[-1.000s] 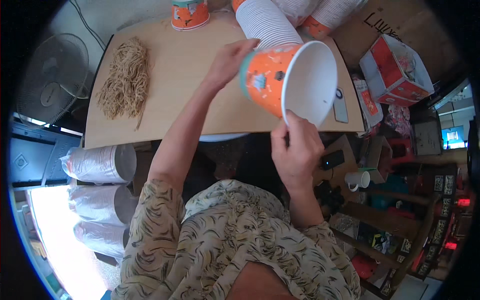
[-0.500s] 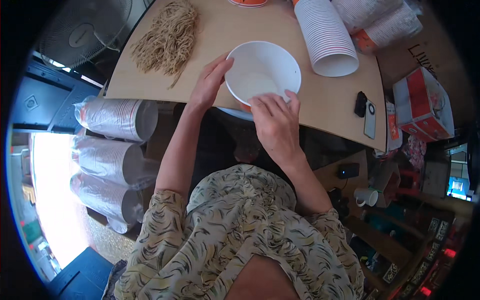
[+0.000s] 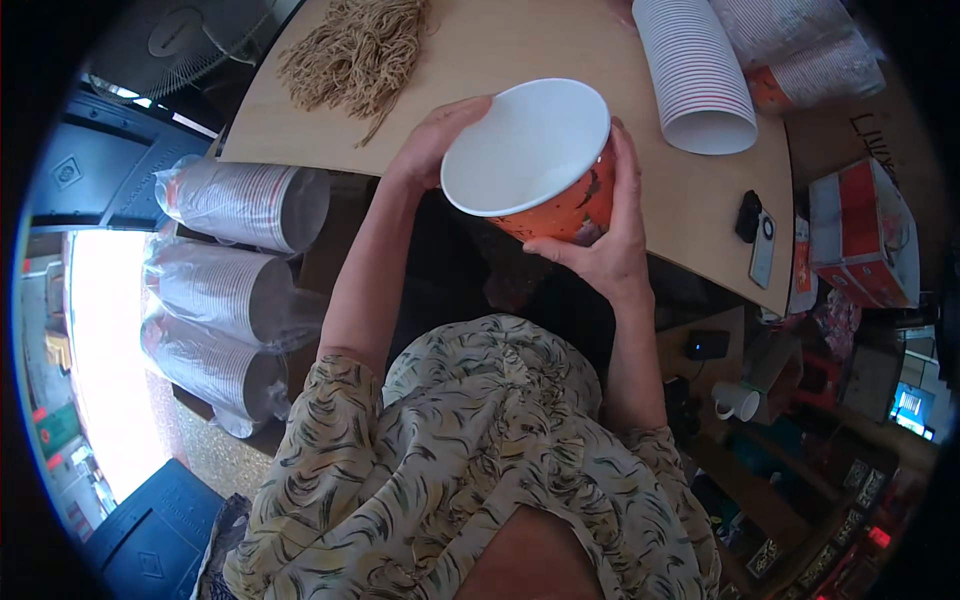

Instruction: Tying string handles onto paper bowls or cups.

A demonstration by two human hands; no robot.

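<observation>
The left hand (image 3: pixel 435 145) and right hand (image 3: pixel 615 252) clamp opposite sides of a round orange-printed paper bucket with a white interior (image 3: pixel 525 150), held tilted between them near the pale wooden desk's (image 3: pixel 500 40) front edge. Squeezing too hard could dent the wall; a loosened right thumb (image 3: pixel 553 249) could let it drop below the hands, off the desk.

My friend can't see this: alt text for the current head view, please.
A person's left hand and right hand hold an orange tub, white inside, by a table's edge. On the table lie tan strands and a stack of tubs.
</observation>
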